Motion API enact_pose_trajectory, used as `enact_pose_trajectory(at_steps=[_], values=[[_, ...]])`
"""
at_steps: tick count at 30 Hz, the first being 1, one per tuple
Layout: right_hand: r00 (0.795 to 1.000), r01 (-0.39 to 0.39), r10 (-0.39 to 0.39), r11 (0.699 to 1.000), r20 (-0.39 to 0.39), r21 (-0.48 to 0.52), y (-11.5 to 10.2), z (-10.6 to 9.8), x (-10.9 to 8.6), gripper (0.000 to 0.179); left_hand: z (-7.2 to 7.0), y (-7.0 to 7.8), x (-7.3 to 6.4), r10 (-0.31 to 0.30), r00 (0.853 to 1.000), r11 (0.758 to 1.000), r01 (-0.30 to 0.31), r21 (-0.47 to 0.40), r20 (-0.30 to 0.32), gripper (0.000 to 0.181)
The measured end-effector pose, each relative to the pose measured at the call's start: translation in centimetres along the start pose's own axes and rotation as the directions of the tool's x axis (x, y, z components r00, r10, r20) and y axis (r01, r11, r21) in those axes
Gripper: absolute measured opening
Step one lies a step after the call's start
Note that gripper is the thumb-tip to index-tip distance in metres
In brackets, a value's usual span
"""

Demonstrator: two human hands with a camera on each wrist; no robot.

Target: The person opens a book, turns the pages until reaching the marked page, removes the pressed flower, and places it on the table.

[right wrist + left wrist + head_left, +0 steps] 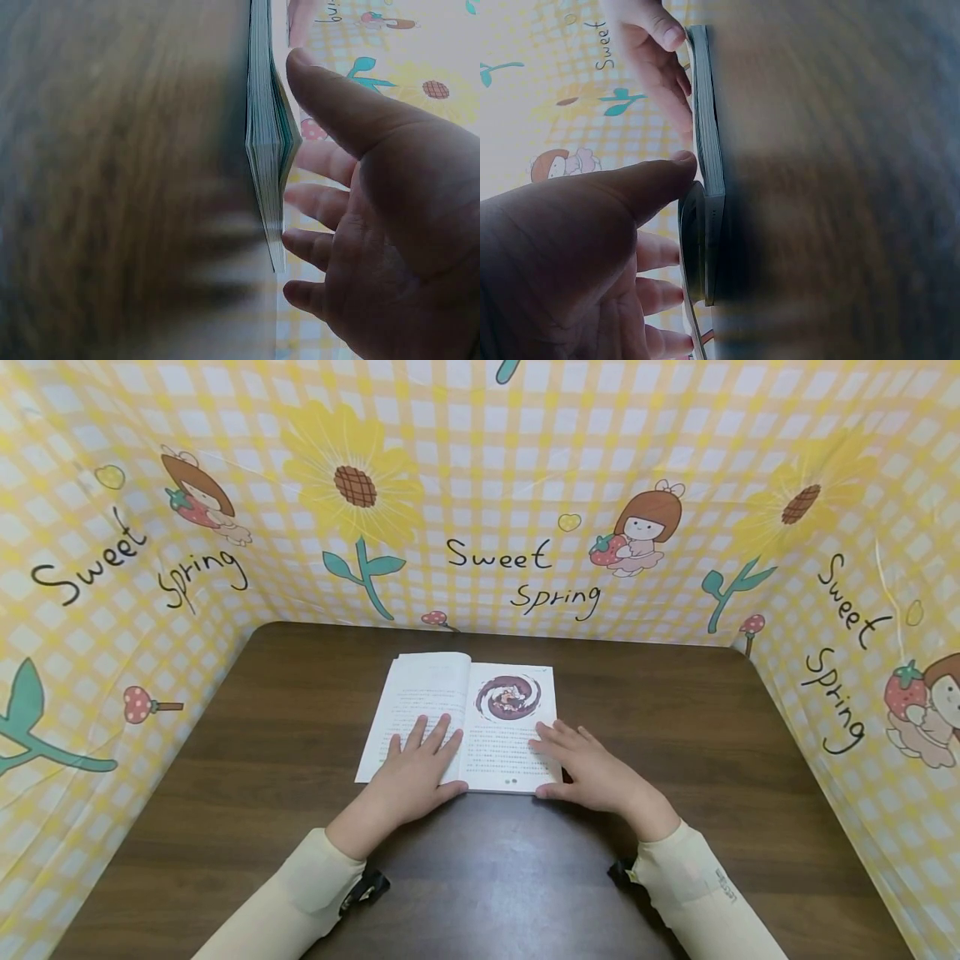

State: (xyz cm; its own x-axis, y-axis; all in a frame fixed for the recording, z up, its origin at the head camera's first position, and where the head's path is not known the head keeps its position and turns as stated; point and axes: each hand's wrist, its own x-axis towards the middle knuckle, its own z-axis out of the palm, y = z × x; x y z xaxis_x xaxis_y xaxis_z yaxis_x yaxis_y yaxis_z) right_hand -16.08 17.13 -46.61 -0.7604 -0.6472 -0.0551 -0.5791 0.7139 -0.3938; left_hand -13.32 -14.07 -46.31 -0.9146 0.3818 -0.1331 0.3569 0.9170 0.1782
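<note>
An open book [498,760] lies on the dark wooden table, with lines of print on both pages and a round swirl picture [508,697] on the right page. My left hand [416,772] rests on the lower part of the left page, fingers spread and thumb near the spine. On the lower right edge of the right page lies my right hand [592,768], its fingers extended. From the left wrist view, the left page bows up a little from the book's page block [709,120]. The right wrist view shows the thumb [322,82] against the top page.
The brown table [285,710] surrounds the book. A yellow checked cloth [480,468] with sunflowers and "Sweet Spring" lettering stands as a wall at the back and both sides. Black straps [365,892] sit at both sleeve cuffs.
</note>
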Motion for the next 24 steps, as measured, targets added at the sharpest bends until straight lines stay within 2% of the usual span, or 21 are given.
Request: enact_pose_trajectory(at_steps=[14,19,24], values=[[1.000,-0.015,0.015,1.000,-0.003,-0.025,-0.19,0.25,0.12,0.082,0.16,-0.12,-0.06,-0.002,1.000,1.000,0.002,-0.009,-0.006,0.082],[1.000,-0.006,0.006,1.000,-0.004,-0.028,-0.29,0.00,0.08,0.073,0.16,-0.10,-0.05,-0.006,1.000,1.000,0.006,-0.016,0.000,0.082],[0.999,0.045,-0.045,0.998,-0.003,-0.048,-0.51,-0.56,-0.07,0.057,0.10,-0.07,-0.09,-0.004,1.000,1.000,0.004,-0.021,-0.004,0.083]])
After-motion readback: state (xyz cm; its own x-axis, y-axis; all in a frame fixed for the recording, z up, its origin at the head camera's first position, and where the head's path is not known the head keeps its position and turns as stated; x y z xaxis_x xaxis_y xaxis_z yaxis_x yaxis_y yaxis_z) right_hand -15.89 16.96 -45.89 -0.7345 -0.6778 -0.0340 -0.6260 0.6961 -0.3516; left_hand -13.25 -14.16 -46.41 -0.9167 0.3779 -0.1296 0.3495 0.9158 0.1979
